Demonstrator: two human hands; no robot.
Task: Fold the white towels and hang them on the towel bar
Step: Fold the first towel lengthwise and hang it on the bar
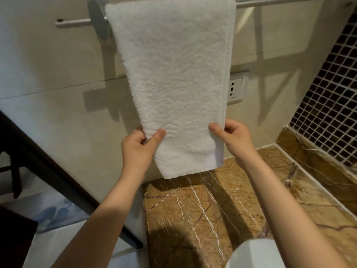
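Observation:
A folded white towel [173,74] hangs over the metal towel bar [280,1] at the top of the head view and reaches down to just above the counter. My left hand [138,147] pinches the towel's lower left edge, thumb in front and fingers behind. On the opposite side, my right hand [233,136] grips the lower right edge the same way. A second layer of the towel shows slightly past the front layer at the bottom right.
A brown marble counter [212,209] lies below the towel. A wall socket [236,89] sits just right of the towel. Dark mosaic tiles [332,93] cover the right wall. A white basin rim [257,254] shows at the bottom. A round metal mount [97,18] holds a second rail at left.

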